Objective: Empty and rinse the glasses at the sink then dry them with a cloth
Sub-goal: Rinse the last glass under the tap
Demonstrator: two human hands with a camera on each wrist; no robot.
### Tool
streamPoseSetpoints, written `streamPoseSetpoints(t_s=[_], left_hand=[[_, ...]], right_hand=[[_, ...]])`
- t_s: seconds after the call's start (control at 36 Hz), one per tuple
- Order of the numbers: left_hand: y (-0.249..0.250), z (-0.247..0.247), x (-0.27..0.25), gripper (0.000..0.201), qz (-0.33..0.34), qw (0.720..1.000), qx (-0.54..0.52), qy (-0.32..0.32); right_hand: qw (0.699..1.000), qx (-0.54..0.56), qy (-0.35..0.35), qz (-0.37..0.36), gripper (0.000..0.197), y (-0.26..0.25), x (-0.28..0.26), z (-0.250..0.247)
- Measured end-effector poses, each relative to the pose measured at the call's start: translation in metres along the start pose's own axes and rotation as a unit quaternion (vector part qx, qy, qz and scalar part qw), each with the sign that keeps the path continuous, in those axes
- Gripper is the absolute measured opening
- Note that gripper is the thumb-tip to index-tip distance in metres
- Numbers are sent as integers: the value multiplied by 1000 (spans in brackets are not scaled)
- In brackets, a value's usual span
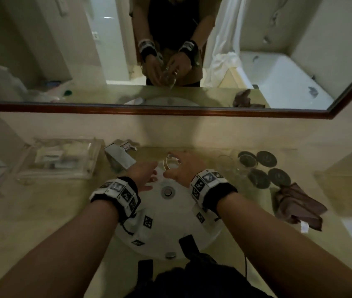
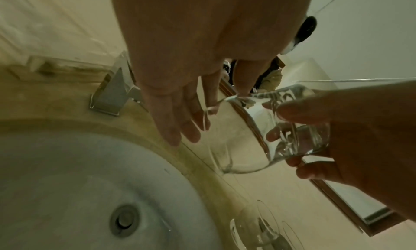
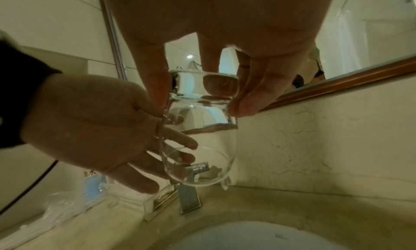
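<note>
A clear stemless glass (image 1: 172, 163) hangs above the back of the white sink (image 1: 160, 224), mouth tilted down. My right hand (image 1: 178, 168) grips it by the thick base; in the right wrist view the fingers (image 3: 245, 100) and thumb pinch the base of the glass (image 3: 200, 157). My left hand (image 1: 148, 179) is beside it with straight fingers (image 3: 144, 181) that touch the glass's side near the rim. The left wrist view shows the same glass (image 2: 258, 143) next to the left fingers (image 2: 173, 129). I cannot tell if any liquid is inside.
A chrome faucet (image 1: 120, 157) stands at the sink's back left. Two more glasses (image 1: 227, 163) and several dark round coasters (image 1: 266, 159) sit on the counter to the right, with a folded brown cloth (image 1: 300, 204) nearer me. A clear tray (image 1: 59, 161) lies at the left.
</note>
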State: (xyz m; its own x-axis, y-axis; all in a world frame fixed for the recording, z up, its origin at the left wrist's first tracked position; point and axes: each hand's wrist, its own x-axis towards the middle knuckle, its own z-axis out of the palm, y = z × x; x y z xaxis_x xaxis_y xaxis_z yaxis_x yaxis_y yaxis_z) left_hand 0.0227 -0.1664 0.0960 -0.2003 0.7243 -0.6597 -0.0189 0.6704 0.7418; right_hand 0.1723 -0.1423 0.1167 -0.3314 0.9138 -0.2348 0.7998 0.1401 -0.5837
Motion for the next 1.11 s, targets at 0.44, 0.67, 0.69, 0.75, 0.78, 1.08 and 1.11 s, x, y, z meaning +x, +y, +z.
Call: streamPoseSetpoints(t_s=[0.44, 0.67, 0.69, 0.75, 0.78, 1.08, 1.11], left_hand=[[15, 9, -42, 41, 74, 997, 8, 37], [14, -5, -32, 36, 13, 997, -68, 24], [14, -9, -30, 38, 6, 997, -74, 9], [14, -16, -24, 40, 0, 995, -96, -32], [15, -20, -21, 42, -4, 993, -111, -48], [19, -28, 9, 25, 67, 987, -25, -145], [19, -23, 10, 38, 82, 985, -7, -151]], right_hand=[[995, 41, 40, -78, 66, 4, -4, -5], [991, 77, 75, -75, 64, -3, 8, 6], [989, 94, 83, -75, 67, -5, 10, 9], [985, 131, 90, -65, 64, -6, 15, 13], [984, 148, 83, -50, 56, -8, 15, 14], [975, 216, 45, 34, 88, -28, -8, 26], [977, 204, 39, 45, 93, -25, -10, 26]])
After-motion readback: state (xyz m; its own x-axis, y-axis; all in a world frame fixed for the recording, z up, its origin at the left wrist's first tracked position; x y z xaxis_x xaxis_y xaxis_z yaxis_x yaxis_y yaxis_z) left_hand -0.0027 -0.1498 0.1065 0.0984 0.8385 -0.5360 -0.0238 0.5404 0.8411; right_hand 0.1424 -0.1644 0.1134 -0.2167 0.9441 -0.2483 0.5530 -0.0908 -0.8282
